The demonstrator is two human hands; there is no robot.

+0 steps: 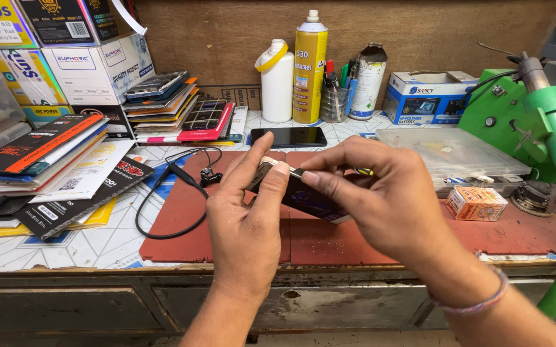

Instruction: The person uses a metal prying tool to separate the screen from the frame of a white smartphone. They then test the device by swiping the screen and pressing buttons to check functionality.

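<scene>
1. The left hand [246, 212] cradles a dark, glossy, flat rectangular phone [307, 199] above the red-brown rubber work mat [226, 225]; its fingers are curled around the phone's upper end, thumb pressed along the edge. A firm but not crushing hold looks wise here, since the screen glass would not like bending.
2. The right hand [381, 199] pinches a small thin metal-looking tool [295, 172] between thumb and forefinger, tip at the phone's top edge. What the tool is exactly, I cannot tell.
3. Judging from this, the tip should stay shallow and flat along the seam, with both wrists steadied close to the mat so a slip travels a short way.
4. The black earphone cable [162, 199] lies just left of the hands; keeping the elbows clear of it seems prudent.
5. A second black phone [289, 136] rests face-up beyond, near the white plastic bottle [277, 80] and yellow spray can [309, 67], well apart from the work.
</scene>
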